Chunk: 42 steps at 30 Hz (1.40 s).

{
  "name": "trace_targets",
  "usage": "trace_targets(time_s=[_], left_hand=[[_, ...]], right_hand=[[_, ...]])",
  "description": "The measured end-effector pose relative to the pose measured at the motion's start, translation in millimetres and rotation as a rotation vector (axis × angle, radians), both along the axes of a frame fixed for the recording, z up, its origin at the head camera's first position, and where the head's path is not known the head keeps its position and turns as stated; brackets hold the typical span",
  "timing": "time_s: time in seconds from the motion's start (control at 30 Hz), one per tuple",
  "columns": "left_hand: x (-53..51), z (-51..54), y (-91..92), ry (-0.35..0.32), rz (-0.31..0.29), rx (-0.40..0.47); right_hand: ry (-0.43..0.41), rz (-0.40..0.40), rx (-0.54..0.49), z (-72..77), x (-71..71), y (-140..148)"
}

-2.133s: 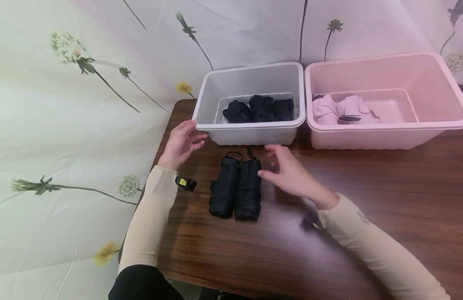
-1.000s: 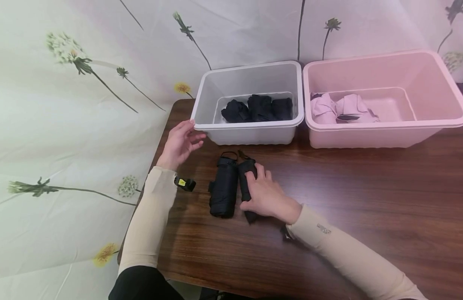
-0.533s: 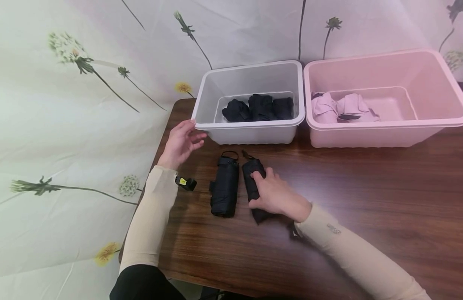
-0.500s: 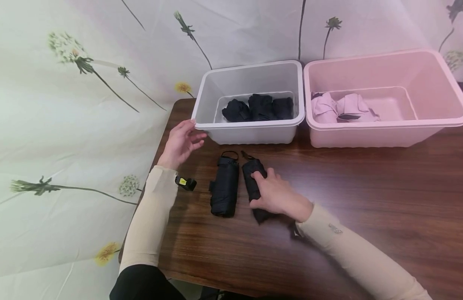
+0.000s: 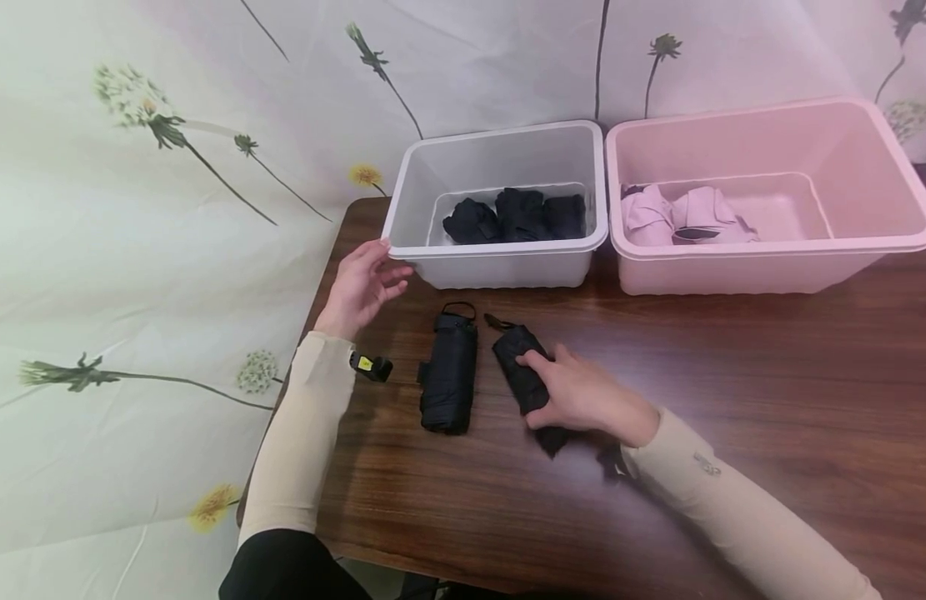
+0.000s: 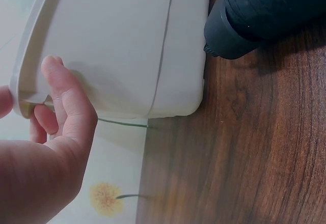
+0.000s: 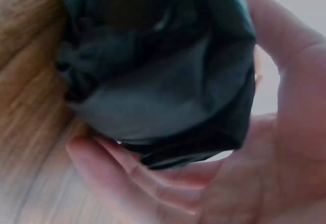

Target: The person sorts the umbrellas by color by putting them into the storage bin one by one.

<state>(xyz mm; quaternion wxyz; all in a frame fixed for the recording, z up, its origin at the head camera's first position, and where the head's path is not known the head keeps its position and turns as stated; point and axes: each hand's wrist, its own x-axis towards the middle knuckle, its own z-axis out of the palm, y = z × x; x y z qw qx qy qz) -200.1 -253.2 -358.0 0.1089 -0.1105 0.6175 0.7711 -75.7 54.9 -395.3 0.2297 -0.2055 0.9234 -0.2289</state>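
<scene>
My right hand (image 5: pixel 583 392) grips a black folded umbrella (image 5: pixel 521 358) that lies slanted on the table, its strap end away from me. Close up in the right wrist view, thumb and fingers curl round the gathered black fabric (image 7: pixel 153 102). A second black folded umbrella (image 5: pixel 449 375) lies to its left, untouched, with a loop at its far end; its handle (image 6: pixel 229 35) shows in the left wrist view. My left hand (image 5: pixel 357 287) holds the front left corner of the grey bin (image 5: pixel 500 271), pinching the rim between thumb and fingers.
Several black folded bundles (image 5: pixel 521 215) lie inside the grey bin. A pink bin (image 5: pixel 733 275) stands right beside it, with pink bundles (image 5: pixel 703 212) at its left end. Both stand at the back of the wooden table (image 5: pixel 432 500), against a flower-patterned cloth (image 5: pixel 207 267).
The right hand has come onto the right umbrella and drawn it rightward, away from the other one, tilting it. The left hand stays on the bin's rim.
</scene>
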Motion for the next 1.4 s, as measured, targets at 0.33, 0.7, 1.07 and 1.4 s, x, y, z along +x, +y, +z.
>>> trace_targets(time_s=[0.33,0.7,1.07,1.4], left_hand=[[0.3,1.7,1.5,-0.004,0.01,0.02],[0.8,-0.4,-1.2,-0.007,0.001,0.042],[-1.2,-2.6,-1.3,-0.002,-0.001,0.02],[-0.7,-2.3,-1.4,0.002,-0.006,0.038]], right_hand=[[-0.016,-0.054,-0.07,-9.2,3.3,-1],[-0.075,-0.101,-0.224,-18.2,-1.1,4],[-0.036,-0.127,-0.262,-21.3,-2.9,11],[-0.001,-0.153,-0.328,-2.4,3.3,13]])
